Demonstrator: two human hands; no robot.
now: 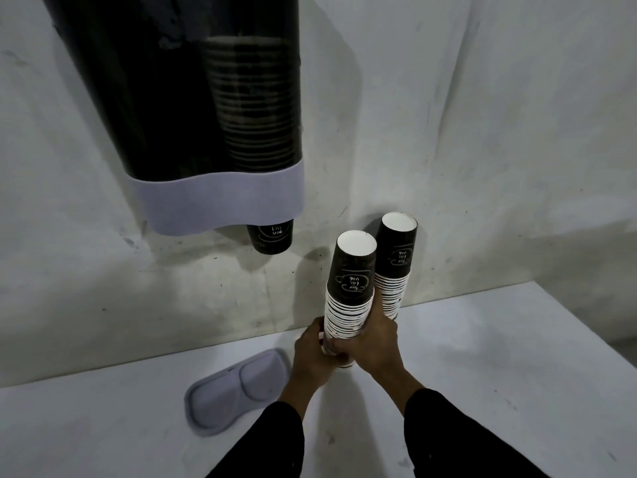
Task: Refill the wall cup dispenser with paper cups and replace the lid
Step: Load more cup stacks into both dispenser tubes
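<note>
A dark wall dispenser (165,98) with a pale lower band hangs at upper left. Its right tube holds a column of cups, and one black cup (272,238) pokes out below. The left tube looks dark inside. On the white table, an upside-down stack of black paper cups (350,288) stands near the wall. My left hand (312,353) and my right hand (374,343) both grip its lower part. A second upside-down stack (394,267) stands just behind it. The grey dispenser lid (238,389) lies flat on the table, left of my hands.
The white table (499,374) runs along a scuffed pale wall (482,132). Its right edge drops off at the far right. My dark sleeves enter from the bottom.
</note>
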